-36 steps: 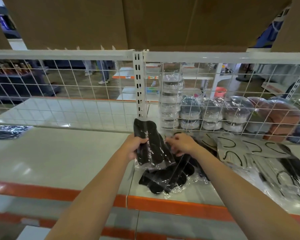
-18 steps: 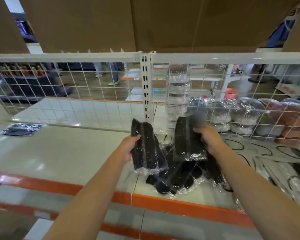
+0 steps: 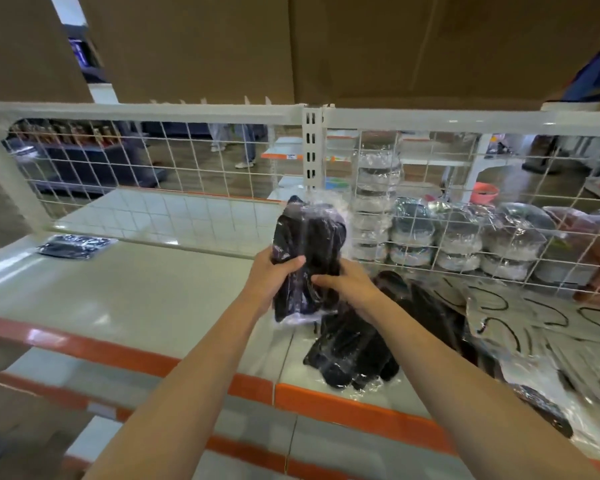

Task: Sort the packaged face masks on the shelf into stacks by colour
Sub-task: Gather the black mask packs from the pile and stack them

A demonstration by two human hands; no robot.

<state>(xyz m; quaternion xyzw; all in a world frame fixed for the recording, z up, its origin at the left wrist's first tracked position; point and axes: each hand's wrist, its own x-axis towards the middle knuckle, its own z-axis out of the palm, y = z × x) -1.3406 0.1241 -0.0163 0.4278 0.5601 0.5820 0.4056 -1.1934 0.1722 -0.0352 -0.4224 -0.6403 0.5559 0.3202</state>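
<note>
Packaged face masks, black, in clear wrappers, are held upright as a bundle above the shelf, near the centre seam. More black packs lie heaped on the shelf just right of and nearer than the bundle, reaching the orange front edge. Grey packs with black ear loops lie spread to the right, overlapping one another. One single dark pack lies alone at the far left, well apart from the rest. Behind the wire mesh back, stacked wrapped bowls stand on the far side (contents not discernible).

Left hand: grip closed around the bundle's left edge, thumb across its front. Right hand: grip closed on the bundle's lower right side, fingers curled onto the wrapper. Both forearms extend from the near edge, converging at the bundle.
</note>
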